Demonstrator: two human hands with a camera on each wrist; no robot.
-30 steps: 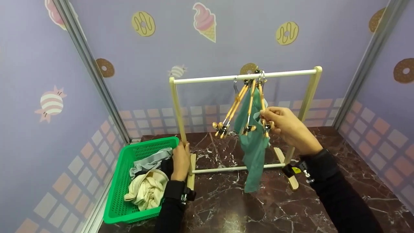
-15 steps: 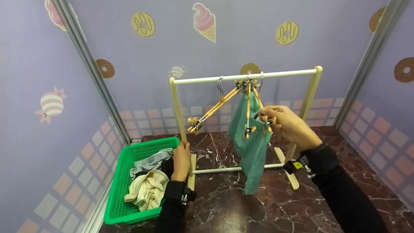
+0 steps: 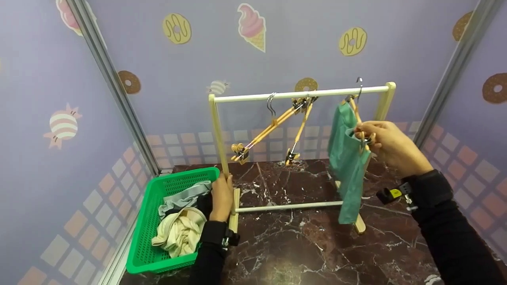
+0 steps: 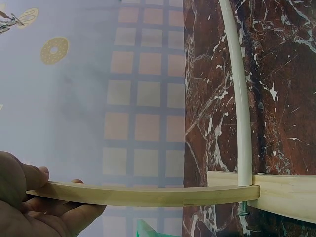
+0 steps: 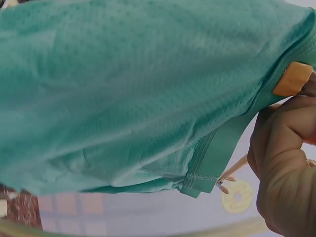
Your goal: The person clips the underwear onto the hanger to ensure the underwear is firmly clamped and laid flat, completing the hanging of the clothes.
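My left hand (image 3: 222, 198) grips the left post (image 3: 218, 134) of a small wooden clothes rack; fingers and thumb curl round this post (image 4: 133, 193) in the left wrist view. With my right hand (image 3: 390, 144) I hold the clip end of a clip hanger (image 3: 355, 111) near the rack's right side. A teal garment (image 3: 348, 174) hangs from that hanger, its waistband at the clips. The hanger's hook stands above the top rail (image 3: 336, 92); whether it touches the rail, I cannot tell. In the right wrist view the teal cloth (image 5: 123, 98) fills most of the picture beside an orange clip (image 5: 293, 79).
Several bare clip hangers (image 3: 273, 122) hang left of centre on the rail. A green basket (image 3: 138, 225) at the left holds cream, grey and dark clothes. The rack stands on a dark marbled surface (image 3: 293, 245) between patterned walls.
My right hand has moved right along the rail with the hanger and teal garment, away from the other hangers. Those have spread and swung leftward. My left hand has stayed on the post.
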